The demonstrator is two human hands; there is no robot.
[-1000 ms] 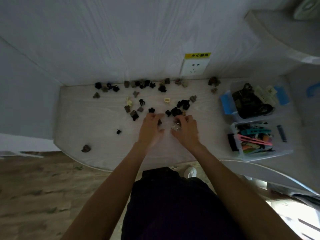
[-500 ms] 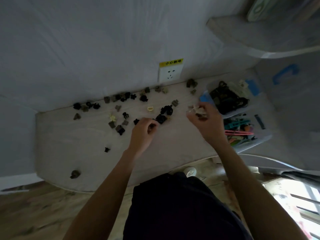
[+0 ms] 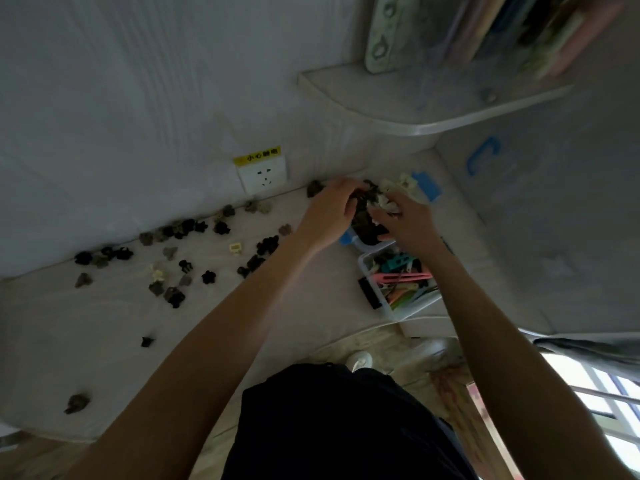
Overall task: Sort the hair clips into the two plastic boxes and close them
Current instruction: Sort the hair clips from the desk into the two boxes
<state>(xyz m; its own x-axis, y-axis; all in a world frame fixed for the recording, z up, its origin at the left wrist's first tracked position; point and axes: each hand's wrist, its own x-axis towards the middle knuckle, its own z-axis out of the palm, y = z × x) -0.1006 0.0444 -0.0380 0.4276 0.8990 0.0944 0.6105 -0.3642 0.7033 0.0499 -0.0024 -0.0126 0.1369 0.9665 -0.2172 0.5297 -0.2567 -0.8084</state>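
Note:
Several small dark claw clips and a few pale ones lie scattered over the white desk. At the back right stands an open plastic box with blue latches, full of dark clips. Both hands are over it. My left hand curls its fingers round dark clips at the box's left side. My right hand grips a bunch of pale clips above the box. In front of it stands a second open box holding colourful long clips.
A wall socket with a yellow label sits behind the desk. A curved shelf with books hangs over the right corner. A lone clip lies near the desk's front left edge. A black lid latch is on the near box.
Both hands have travelled right from the middle of the desk to the far box, the left one with dark clips, the right one with pale clips. The camera has swung right.

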